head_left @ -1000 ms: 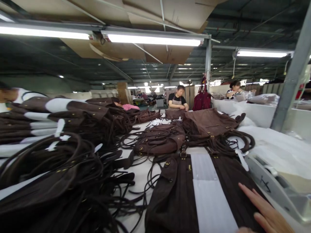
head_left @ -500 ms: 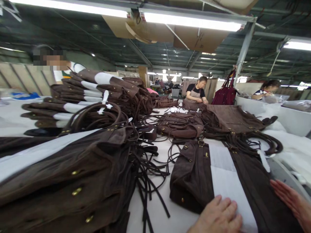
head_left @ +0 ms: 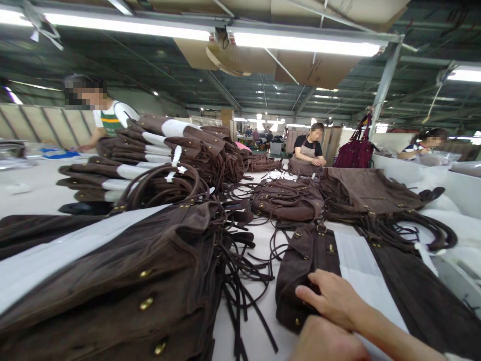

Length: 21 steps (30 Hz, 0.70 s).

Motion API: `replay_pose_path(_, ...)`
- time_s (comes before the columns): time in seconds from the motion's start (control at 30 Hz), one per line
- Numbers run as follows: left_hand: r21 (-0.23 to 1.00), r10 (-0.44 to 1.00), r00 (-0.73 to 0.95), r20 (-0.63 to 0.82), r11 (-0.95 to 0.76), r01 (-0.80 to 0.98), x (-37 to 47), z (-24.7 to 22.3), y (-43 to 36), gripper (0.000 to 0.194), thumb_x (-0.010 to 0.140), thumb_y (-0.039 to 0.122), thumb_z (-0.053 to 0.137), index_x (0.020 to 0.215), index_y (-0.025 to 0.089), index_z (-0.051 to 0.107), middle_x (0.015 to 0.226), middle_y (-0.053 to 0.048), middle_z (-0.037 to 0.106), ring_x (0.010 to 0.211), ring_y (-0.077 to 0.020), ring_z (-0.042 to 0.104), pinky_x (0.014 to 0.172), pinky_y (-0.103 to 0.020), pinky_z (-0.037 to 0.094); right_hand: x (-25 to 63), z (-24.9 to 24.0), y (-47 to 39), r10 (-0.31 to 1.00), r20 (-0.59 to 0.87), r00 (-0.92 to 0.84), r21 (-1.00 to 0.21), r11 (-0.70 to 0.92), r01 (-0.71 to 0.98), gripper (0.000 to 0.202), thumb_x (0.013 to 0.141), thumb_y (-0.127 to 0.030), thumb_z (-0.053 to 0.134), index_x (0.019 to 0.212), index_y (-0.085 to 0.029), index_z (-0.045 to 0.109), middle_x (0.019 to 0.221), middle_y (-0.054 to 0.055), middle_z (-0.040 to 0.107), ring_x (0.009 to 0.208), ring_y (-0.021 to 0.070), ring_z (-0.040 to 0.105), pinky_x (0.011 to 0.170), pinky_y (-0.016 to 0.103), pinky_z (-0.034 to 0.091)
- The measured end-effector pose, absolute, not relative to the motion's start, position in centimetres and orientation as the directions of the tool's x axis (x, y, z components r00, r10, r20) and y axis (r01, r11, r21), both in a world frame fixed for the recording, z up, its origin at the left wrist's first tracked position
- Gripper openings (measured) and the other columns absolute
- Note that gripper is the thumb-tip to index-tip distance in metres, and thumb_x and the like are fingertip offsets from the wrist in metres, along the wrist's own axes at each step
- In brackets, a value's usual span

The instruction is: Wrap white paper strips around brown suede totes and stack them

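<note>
A dark brown bag (head_left: 308,255) lies in front of me on the right, with a white paper band (head_left: 361,271) across it. My right hand (head_left: 334,296) reaches over from the lower right and rests on the bag's left part, thumb spread from the bent fingers. Just below it, at the bottom edge, my left hand (head_left: 326,341) is smeared by motion; its fingers cannot be made out. The bag's dark handles (head_left: 439,233) loop beyond its far end, beside a white tag strip (head_left: 426,258).
A large brown bag (head_left: 169,260) with a paper band fills the left foreground; behind it rises a stack of banded bags (head_left: 158,155). Thin straps (head_left: 240,301) trail onto the white table (head_left: 229,326). More bags (head_left: 287,198) lie ahead. Several people work beyond.
My right hand has moved left from the bag's right side onto its left part. My left hand has shifted slightly lower and left, off the paper band's middle. The view has shifted.
</note>
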<state>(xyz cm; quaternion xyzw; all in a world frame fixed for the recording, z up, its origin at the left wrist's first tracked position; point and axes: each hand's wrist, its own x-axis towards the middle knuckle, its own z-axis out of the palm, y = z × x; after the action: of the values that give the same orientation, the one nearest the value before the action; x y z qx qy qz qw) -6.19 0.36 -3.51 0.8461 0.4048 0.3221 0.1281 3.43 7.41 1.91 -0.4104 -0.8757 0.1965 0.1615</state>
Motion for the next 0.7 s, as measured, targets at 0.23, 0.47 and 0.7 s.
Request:
replay_pose_path(0.23, 0.922, 0.831, -0.529, 0.174, 0.052, 0.383, -15.3, -1.9, 1.9, 0.014, 0.078, 0.025, 0.045, 0.080, 0.020, 0.058, 0.085, -0.004, 0.061, 0.087, -0.0209, 0.057, 0.081, -0.030, 0.042, 0.9, -1.7, 9.3, 0.871, 0.072, -0.486, -0.766, 0.360, 0.533, 0.054, 0.088, -0.066, 0.039, 0.076, -0.017, 0.061, 0.081, 0.009, 0.068, 0.081, 0.0229, 0.063, 0.074, 0.031, 0.043)
replay_pose_path(0.47, 0.983, 0.967, -0.254, -0.022, 0.067, 0.171, -15.6, -2.5, 4.5, 0.025, 0.072, 0.031, 0.053, 0.086, 0.017, 0.068, 0.090, -0.004, 0.068, 0.093, -0.0222, 0.060, 0.089, -0.032, 0.042, -0.7, -2.5, 11.0, 0.914, -0.111, -0.391, -0.943, 0.027, 0.331, 0.023, 0.081, -0.041, 0.054, 0.081, -0.019, 0.048, 0.053, -0.008, 0.041, 0.045, 0.0123, 0.045, 0.044, 0.023, 0.032)
replay_pose_path(0.7, 0.940, 0.932, 0.208, -0.297, 0.323, -0.107, -15.0, -1.6, 6.0, 0.028, 0.072, 0.035, 0.066, 0.093, 0.017, 0.068, 0.078, -0.002, 0.067, 0.074, -0.0158, 0.061, 0.072, -0.026, 0.045, -0.4, -0.8, 10.6, 0.912, 0.143, -0.383, -0.974, 0.198, 0.107, 0.019, 0.079, -0.029, 0.053, 0.093, -0.016, 0.053, 0.059, -0.007, 0.043, 0.055, 0.0118, 0.046, 0.055, 0.023, 0.036)
